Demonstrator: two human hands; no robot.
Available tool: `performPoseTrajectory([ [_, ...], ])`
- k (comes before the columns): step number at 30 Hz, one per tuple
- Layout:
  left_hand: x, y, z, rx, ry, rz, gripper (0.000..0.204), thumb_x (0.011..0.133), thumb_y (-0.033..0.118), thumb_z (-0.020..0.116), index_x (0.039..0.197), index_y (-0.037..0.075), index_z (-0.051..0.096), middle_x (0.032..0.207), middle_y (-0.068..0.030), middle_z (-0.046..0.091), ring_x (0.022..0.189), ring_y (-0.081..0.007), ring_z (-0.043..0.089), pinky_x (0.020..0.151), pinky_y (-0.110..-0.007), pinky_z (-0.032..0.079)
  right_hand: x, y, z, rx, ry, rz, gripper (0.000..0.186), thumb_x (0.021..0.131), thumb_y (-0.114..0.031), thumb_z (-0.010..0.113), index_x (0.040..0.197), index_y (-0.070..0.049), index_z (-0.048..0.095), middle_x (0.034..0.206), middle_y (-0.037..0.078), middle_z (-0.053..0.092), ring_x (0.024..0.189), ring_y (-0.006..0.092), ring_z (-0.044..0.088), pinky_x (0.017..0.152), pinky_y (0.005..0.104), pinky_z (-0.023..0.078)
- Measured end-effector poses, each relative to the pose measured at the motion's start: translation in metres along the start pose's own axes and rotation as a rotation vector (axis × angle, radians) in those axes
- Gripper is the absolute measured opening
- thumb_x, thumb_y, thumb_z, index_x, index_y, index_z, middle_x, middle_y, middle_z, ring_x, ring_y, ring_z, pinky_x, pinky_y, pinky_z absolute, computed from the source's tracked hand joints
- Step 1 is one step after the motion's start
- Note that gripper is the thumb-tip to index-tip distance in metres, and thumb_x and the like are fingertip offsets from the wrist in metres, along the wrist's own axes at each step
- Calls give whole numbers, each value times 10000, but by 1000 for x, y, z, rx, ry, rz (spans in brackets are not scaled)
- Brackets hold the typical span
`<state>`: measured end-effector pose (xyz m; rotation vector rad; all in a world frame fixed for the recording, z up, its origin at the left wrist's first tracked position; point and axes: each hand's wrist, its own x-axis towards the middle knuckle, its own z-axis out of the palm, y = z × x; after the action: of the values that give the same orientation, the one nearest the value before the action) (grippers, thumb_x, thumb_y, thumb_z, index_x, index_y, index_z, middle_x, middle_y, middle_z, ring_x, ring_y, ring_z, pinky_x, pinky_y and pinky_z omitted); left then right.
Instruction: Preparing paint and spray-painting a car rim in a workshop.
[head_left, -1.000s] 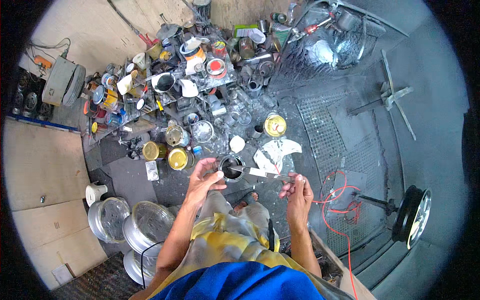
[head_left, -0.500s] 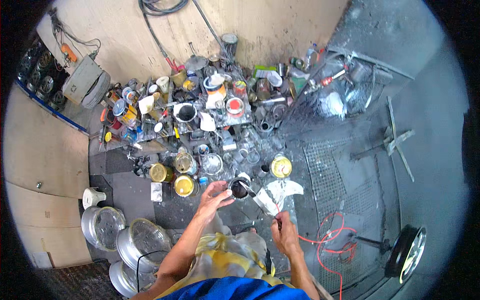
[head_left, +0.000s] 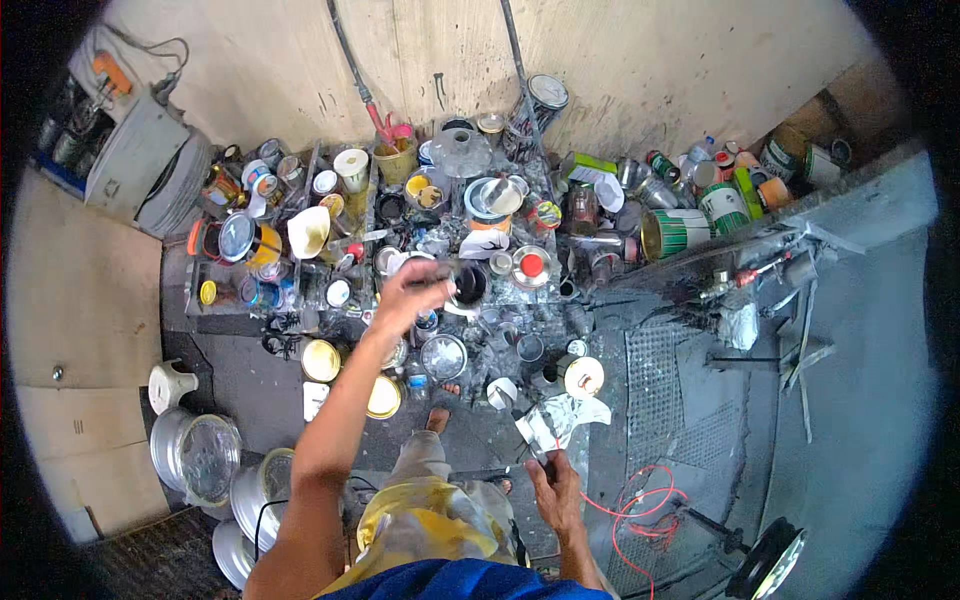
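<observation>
My left hand (head_left: 415, 295) is smeared by motion and reaches over the cluttered bench. Its fingers are closed on the side of a small dark cup (head_left: 468, 285). A pale rim shows just below the cup, apparently a bowl on the bench, mostly hidden. Low and to the right, my right hand (head_left: 557, 490) is closed around the handle of a spatula (head_left: 530, 432). The blade points up and left, beside a crumpled white sheet (head_left: 575, 410) on the floor; its outline is hard to make out against the sheet.
Paint cans, cups and jars crowd the bench, including a red-capped tin (head_left: 531, 264). Open yellowish tins (head_left: 321, 360) and a clear-topped container (head_left: 443, 356) stand before it. Wheel rims (head_left: 210, 460) lie at left. A red hose (head_left: 640, 495) coils on the floor at right.
My left hand has carried the cup forward from near my body to over the bench. The spatula has come out of the cup and stays low with my right hand. The view has shifted.
</observation>
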<state>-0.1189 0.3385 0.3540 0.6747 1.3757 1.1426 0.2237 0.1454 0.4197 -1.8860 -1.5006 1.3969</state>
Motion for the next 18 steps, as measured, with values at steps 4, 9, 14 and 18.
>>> performPoseTrajectory([
  [4, 88, 28, -46, 125, -68, -1, 589, 820, 236, 877, 1304, 20, 619, 1227, -120, 659, 1084, -218, 681, 903, -365, 609, 27, -4, 27, 34, 19, 58, 371, 964, -308, 723, 1063, 24, 590, 635, 55, 569, 604, 118, 484, 554, 329, 416],
  [9, 161, 18, -75, 201, -166, -159, 631, 818, 274, 881, 1316, -2, 610, 1223, -95, 664, 1097, -205, 670, 918, -374, 602, 54, -46, 30, 15, 47, 114, 378, 962, -321, 724, 1037, 30, 604, 690, 63, 588, 660, 119, 495, 595, 324, 421],
  [14, 202, -23, -78, 98, -255, -313, 625, 793, 333, 894, 1289, 37, 657, 1127, -59, 678, 1052, -175, 661, 926, -381, 596, 75, -39, 31, -45, 32, 195, 391, 970, -339, 713, 1058, 25, 603, 706, 82, 578, 676, 136, 492, 609, 330, 423],
  [18, 232, -47, -76, 87, -303, -364, 550, 809, 342, 880, 1236, 60, 682, 1178, -64, 666, 1092, -170, 646, 956, -368, 568, 80, -11, 40, -75, 63, 120, 382, 972, -338, 709, 1068, 14, 597, 687, 73, 554, 650, 132, 462, 585, 337, 403],
])
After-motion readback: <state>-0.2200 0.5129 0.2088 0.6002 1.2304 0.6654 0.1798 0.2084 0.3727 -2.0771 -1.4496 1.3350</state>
